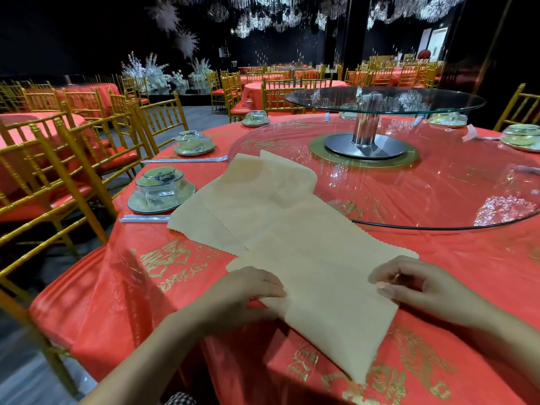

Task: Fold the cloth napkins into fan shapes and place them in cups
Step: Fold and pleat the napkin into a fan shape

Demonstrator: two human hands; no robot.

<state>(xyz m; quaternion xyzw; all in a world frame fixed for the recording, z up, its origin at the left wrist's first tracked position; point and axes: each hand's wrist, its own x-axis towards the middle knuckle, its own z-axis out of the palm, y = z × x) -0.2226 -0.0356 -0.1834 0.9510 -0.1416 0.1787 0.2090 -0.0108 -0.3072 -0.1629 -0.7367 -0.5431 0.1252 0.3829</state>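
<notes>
Glass turntable (385, 98), gold chairs (87, 171), red tablecloth (482, 258)

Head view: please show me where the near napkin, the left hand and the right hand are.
Near napkin (327, 296), head view, middle of the cloth.
Left hand (248, 290), head view, back of the hand.
Right hand (423, 285), head view, back of the hand.

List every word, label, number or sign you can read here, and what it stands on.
Gold characters printed on the red tablecloth, left of the napkin: too warped to read.
Gold characters on its near edge: cut off and blurred, unreadable.
Gold print under the lower glass disc: blurred by glare.
Blue mark on the wrapped tableware set: too small.
No other text shows.
</notes>
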